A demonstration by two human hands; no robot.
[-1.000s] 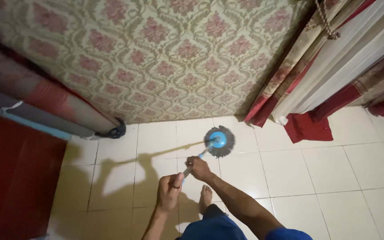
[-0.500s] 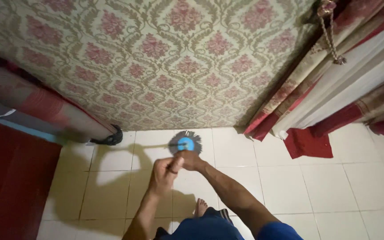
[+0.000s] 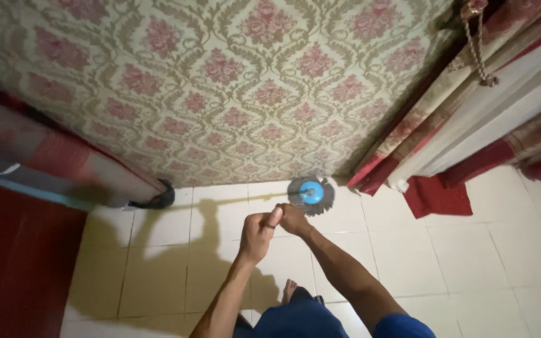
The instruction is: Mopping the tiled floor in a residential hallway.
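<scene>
Mop head [image 3: 310, 194], one round grey-fringed disc with a blue centre, lies flat on the pale floor tiles [image 3: 458, 263] right at the foot of the patterned wall [image 3: 233, 94]. One handle runs back from it toward the person, mostly hidden behind the two hands. The right hand [image 3: 293, 219] is the nearer to the mop head, its fingers wrapped tight round the handle; the left hand [image 3: 259, 233] sits just behind it, farther from the mop head, fist clenched on the handle's upper end with the thumb up. One bare foot [image 3: 289, 290] shows below the hands. Right of the mop head hang curtains [image 3: 471, 119] in red, cream and floral bands, one tasselled cord [image 3: 478, 47] among them. Left of it, one dark curved object [image 3: 156, 199] rests by the wall, beside a red cloth-covered piece [image 3: 20, 263].
</scene>
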